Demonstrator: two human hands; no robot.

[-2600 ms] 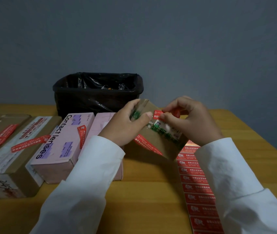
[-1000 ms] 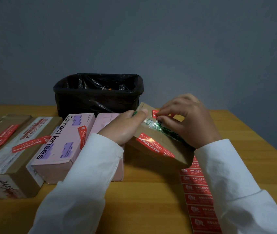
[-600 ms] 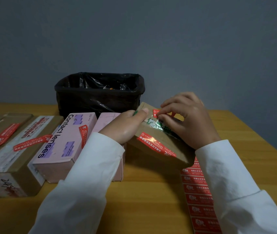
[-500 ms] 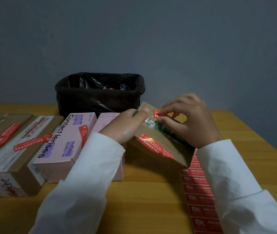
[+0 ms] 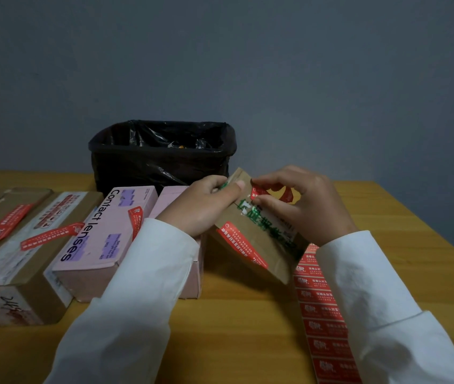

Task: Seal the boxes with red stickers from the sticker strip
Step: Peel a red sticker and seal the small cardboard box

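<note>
The brown box point(image 5: 259, 239) is tipping up a little more near the worktop's point(image 5: 248, 328) right edge, the left hand point(image 5: 203, 206) gripping its top. The right hand's point(image 5: 306, 206) fingers point(image 5: 264, 202) are pinching the red sticker point(image 5: 257, 192); it wants smoothing flat across the seam.

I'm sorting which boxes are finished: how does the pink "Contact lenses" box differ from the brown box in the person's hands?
The pink box lies flat on the table, untouched; the brown box is tilted up, gripped by the left hand. The pink box carries purple labels and black lettering; the brown box shows green print. The pink box's one visible red sticker is stuck down, while the right hand pinches a curled sticker at the brown box's top. Both carry a red sticker.
</note>
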